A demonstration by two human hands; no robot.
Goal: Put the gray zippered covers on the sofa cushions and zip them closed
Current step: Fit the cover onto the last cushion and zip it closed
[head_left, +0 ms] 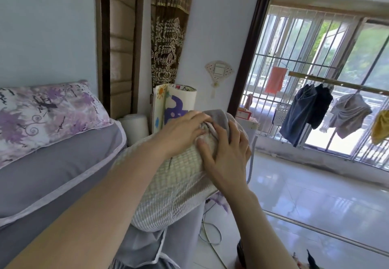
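A cream, checked cushion (174, 186) lies lengthwise in front of me, its far end partly inside a gray zippered cover (219, 119). My left hand (185, 131) lies on top of the cushion's far end, fingers curled at the cover's edge, pinching the fabric there. My right hand (227, 153) wraps the cushion's right side, thumb pressed on the checked cloth, fingers over the gray cover. More gray cover fabric (151, 245) hangs below the near end of the cushion. The zipper itself is hidden.
A sofa with a gray seat cover (52, 174) and a purple flowered pillow (42, 117) is on the left. A rolled play mat (174, 106) and a white roll (136, 127) stand behind. Cables (210, 237) lie on the tiled floor. Laundry hangs at the barred window (315, 108).
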